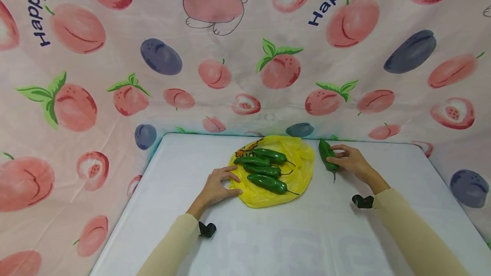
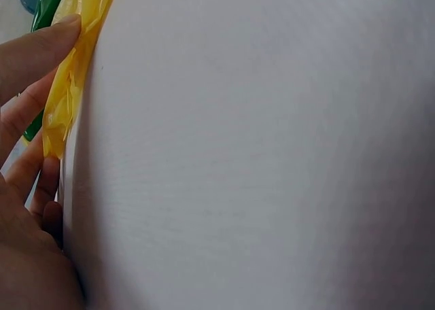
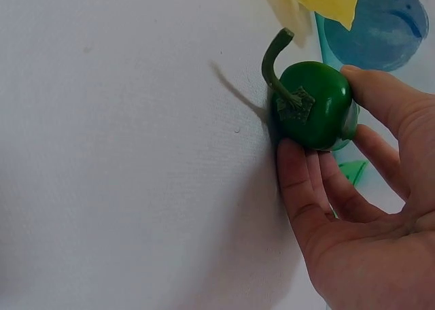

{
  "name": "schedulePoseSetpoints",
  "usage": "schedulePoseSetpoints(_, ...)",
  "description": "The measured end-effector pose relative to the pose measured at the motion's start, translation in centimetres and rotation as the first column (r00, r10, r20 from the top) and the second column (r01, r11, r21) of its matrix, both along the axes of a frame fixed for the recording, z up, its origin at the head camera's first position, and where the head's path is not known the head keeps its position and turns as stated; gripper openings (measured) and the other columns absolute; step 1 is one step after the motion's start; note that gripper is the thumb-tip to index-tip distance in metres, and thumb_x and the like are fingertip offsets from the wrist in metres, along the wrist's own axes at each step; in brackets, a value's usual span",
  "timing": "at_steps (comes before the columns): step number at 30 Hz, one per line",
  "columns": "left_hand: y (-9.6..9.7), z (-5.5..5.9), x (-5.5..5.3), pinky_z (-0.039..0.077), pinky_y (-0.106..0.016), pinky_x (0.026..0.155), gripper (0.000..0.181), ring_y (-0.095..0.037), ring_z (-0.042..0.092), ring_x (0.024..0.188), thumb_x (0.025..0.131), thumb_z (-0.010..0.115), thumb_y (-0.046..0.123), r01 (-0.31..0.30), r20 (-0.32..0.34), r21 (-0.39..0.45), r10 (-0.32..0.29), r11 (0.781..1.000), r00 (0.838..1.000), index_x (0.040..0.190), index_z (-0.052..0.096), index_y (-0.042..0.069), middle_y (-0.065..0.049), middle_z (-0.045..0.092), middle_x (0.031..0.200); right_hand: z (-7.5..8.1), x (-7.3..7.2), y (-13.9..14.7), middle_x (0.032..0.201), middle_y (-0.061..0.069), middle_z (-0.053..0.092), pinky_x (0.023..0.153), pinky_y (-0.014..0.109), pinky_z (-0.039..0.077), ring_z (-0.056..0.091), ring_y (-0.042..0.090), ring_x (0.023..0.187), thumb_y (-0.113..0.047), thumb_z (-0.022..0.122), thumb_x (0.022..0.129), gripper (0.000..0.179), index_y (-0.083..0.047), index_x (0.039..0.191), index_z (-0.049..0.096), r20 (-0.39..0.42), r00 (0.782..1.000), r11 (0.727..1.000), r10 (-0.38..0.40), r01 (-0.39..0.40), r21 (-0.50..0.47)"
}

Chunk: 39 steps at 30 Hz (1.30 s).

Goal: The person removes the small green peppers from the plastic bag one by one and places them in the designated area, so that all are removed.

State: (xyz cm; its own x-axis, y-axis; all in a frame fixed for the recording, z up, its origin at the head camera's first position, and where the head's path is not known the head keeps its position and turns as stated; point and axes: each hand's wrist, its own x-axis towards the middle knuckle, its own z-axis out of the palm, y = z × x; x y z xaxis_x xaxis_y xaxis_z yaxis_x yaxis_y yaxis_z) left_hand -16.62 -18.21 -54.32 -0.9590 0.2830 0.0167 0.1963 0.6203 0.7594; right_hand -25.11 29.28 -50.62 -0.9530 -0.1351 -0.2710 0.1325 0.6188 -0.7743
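Cream cloth sleeves (image 1: 174, 242) sit closest. The left hand (image 1: 216, 186), fingers spread, touches a crinkly yellow plastic bag (image 1: 304, 163); the right hand (image 1: 352, 162) grips a long, shiny green pepper (image 1: 325, 152).

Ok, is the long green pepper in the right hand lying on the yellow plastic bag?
No, that pepper is to the right of the bag, over the white tabletop.

The left sleeve (image 1: 172, 240) and right sleeve (image 1: 416, 231) are long, plain and soft cream. Both stop at the wrists, and the hands (image 1: 216, 187) are bare. A small, shiny black lump (image 1: 207, 229) pokes out beside each sleeve, on the inside.
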Motion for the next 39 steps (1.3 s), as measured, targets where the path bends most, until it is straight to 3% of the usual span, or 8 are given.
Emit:
schedulePoseSetpoints(8,0.0,0.1,0.0,0.022,-0.061,0.118,0.023,-0.031,0.041,0.140,0.080,0.090,0.032,0.000,0.008,0.002,0.000,1.000,1.000,0.099,0.078,0.029,0.004,0.054,0.151,0.2,0.1,0.0,0.142,0.034,0.047,0.104,0.053,0.049,0.053,0.044,0.122,-0.042,0.071,0.097,0.073,-0.004,0.152,0.042,0.007,1.000,1.000,0.016,-0.017,0.019)
schedulePoseSetpoints(17,0.0,0.1,0.1,0.021,-0.062,0.118,0.022,-0.031,0.040,0.142,0.080,0.089,0.030,-0.013,0.023,0.006,0.012,1.000,1.000,0.099,0.079,0.027,0.004,0.054,0.151,0.5,0.5,0.1,0.142,0.035,0.046,0.095,0.044,0.056,0.058,0.041,0.116,-0.037,0.073,0.097,0.072,-0.002,0.151,0.042,0.013,0.999,0.999,0.049,-0.049,-0.020)
schedulePoseSetpoints(26,0.0,-0.1,-0.1,0.023,-0.062,0.118,0.022,-0.030,0.039,0.143,0.080,0.090,0.031,-0.018,0.021,-0.012,0.019,1.000,1.000,0.099,0.079,0.028,0.006,0.054,0.151,0.5,0.8,0.4,0.142,0.036,0.045,0.093,0.044,0.057,0.057,0.043,0.119,-0.031,0.072,0.098,0.071,-0.001,0.153,0.039,0.014,0.997,0.996,0.082,-0.082,-0.046)
schedulePoseSetpoints(34,0.0,-0.1,0.1,0.023,-0.063,0.118,0.022,-0.031,0.040,0.142,0.080,0.090,0.031,-0.020,0.029,-0.004,0.020,1.000,0.999,0.099,0.079,0.027,0.005,0.055,0.151,0.7,0.9,0.5,0.139,0.036,0.047,0.091,0.043,0.058,0.066,0.036,0.106,-0.029,0.074,0.097,0.072,0.000,0.153,0.038,0.021,0.994,0.993,0.103,-0.102,-0.054)
schedulePoseSetpoints(39,0.0,0.1,0.0,0.023,-0.063,0.118,0.022,-0.032,0.039,0.142,0.080,0.090,0.031,-0.020,0.028,0.006,0.020,1.000,0.999,0.100,0.079,0.027,0.004,0.054,0.151,1.2,1.0,0.6,0.137,0.036,0.048,0.090,0.043,0.059,0.065,0.037,0.108,-0.029,0.074,0.097,0.072,-0.001,0.153,0.037,0.005,0.992,0.992,0.125,-0.125,-0.034)
